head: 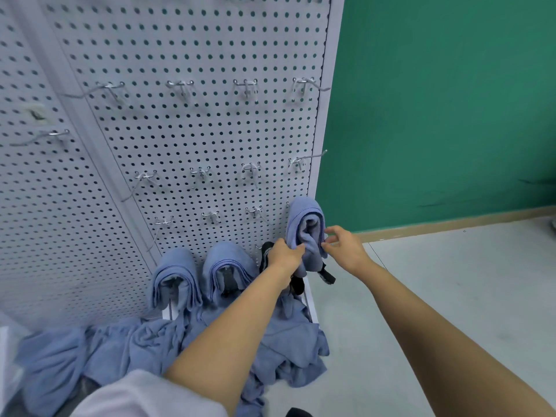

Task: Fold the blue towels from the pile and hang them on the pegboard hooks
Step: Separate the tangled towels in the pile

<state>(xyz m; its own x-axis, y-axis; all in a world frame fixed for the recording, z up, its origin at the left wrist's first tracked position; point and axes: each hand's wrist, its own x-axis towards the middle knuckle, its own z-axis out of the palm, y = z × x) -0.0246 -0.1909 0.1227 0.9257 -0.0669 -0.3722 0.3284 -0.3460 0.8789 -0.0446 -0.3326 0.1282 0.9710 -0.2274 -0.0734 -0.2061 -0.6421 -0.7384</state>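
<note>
A folded blue towel (305, 227) is draped over a hook at the lower right of the white pegboard (186, 130). My left hand (284, 255) grips its lower left edge. My right hand (344, 248) is at its right edge, thumb and forefinger touching the cloth, the other fingers spread. Two more folded blue towels hang on hooks lower down, one at the left (176, 278) and one beside it (227, 269). A rumpled pile of blue towels (144, 341) lies at the foot of the board.
Several bare wire hooks (245, 85) stick out of the pegboard in rows. A black strap-like thing (326, 276) hangs behind the towel I hold. A green wall (451, 109) and pale floor (436, 296) lie to the right.
</note>
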